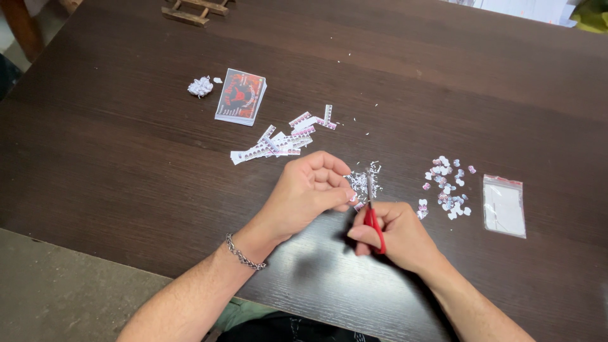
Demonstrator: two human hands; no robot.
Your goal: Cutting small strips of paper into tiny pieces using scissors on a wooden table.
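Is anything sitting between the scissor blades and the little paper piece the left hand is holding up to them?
Nothing visible does. The left hand pinches the small paper piece right at the blades of the red-handled scissors held in the right hand. Paper trimmings lie on the table just beyond the blade tips, not between them.

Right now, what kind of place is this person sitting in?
Probably a home or small craft spot, not a factory. A dark wooden table holds paper strips, tiny cut-out shapes and a small clear bag, and the right hand works red-handled scissors.
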